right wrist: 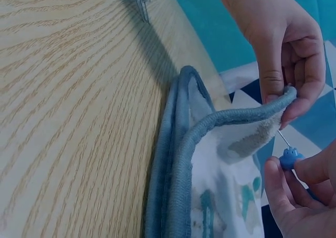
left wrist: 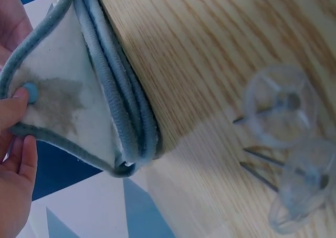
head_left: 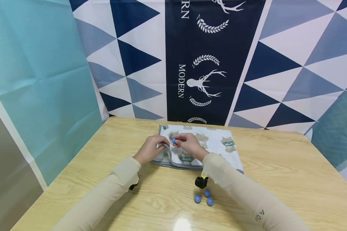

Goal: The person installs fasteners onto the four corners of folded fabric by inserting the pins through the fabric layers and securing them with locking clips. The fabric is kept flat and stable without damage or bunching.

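A: Both hands pinch something. What?

B: The left hand [head_left: 151,148] grips the raised edge of a folded cloth [head_left: 217,144]. The right hand [head_left: 191,145] pinches a blue-headed pin [right wrist: 290,158] between thumb and fingers.

A: Set the scene, biggest first.

B: A patterned backdrop [head_left: 196,73] hangs at twelve o'clock, beyond a wood-grain table [head_left: 110,144]. The printed, grey-bordered cloth lies toward the table's far side, its long way running from nine to three o'clock, its left end lifted.

A: Smaller items?

B: Three round blue pieces [head_left: 207,193] rest between five and six o'clock from the right hand. In the left wrist view, clear-headed pins [left wrist: 283,106] with thin metal shafts lie apart from the cloth, at three o'clock from the left hand.

A: Which relation counts most?

B: The blue-headed pin against the raised edge, I'd judge. From the head view, that edge sits at nine o'clock from the pin, just beside it. The right hand is nearer, being the one that holds it.

A: Its long axis?

B: In the right wrist view, the shaft runs from its blue head toward eleven o'clock, to the gripped edge. Whether the tip touches cloth, I cannot tell.
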Action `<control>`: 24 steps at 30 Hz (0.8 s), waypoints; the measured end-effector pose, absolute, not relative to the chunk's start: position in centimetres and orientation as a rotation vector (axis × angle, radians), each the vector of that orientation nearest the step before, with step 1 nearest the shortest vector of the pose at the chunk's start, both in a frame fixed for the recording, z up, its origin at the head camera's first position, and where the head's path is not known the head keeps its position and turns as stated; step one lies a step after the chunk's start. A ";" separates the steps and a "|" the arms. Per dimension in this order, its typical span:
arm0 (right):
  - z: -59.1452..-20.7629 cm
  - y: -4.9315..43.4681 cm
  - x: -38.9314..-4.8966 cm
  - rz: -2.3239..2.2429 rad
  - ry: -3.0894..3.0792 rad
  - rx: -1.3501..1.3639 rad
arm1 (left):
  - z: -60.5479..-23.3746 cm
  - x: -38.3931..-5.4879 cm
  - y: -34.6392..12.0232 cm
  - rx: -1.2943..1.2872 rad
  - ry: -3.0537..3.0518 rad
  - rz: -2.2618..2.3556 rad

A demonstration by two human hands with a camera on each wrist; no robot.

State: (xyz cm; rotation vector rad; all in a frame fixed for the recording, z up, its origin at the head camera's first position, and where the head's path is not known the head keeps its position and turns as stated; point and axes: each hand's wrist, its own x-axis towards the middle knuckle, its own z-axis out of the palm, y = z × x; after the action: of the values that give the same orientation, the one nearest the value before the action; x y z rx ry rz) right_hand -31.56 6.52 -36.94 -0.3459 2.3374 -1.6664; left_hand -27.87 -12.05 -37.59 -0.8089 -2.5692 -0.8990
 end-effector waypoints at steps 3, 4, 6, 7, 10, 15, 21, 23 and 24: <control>-36.9 6.8 -31.6 -1.668 2.348 -0.351 | -37.5 -28.0 -11.8 -0.824 -2.568 -0.902; -36.8 6.8 -31.6 -1.670 2.346 -0.353 | -37.4 -28.0 -11.8 -0.826 -2.566 -0.904; -36.8 6.8 -31.6 -1.668 2.342 -0.346 | -37.4 -28.0 -11.8 -0.822 -2.572 -0.900; -36.8 6.8 -31.5 -1.664 2.340 -0.341 | -37.4 -27.9 -11.9 -0.821 -2.577 -0.895; -36.8 6.7 -31.5 -1.655 2.339 -0.312 | -37.5 -27.9 -11.9 -0.822 -2.591 -0.885; -37.0 6.6 -31.4 -1.658 2.350 -0.315 | -37.6 -27.8 -11.8 -0.821 -2.601 -0.903; -37.1 6.5 -31.3 -1.672 2.346 -0.306 | -37.6 -27.9 -11.7 -0.821 -2.598 -0.906; -37.1 6.6 -31.3 -1.672 2.344 -0.305 | -37.6 -27.9 -11.7 -0.814 -2.604 -0.906; -37.1 6.6 -31.3 -1.670 2.346 -0.306 | -37.6 -27.9 -11.7 -0.812 -2.605 -0.909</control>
State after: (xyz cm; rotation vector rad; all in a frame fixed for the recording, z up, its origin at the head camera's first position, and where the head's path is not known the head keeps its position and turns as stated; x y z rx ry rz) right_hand -31.34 6.57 -37.11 -0.3063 2.3456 -1.6699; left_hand -27.87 -11.68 -37.59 -0.8115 -2.6054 -0.9087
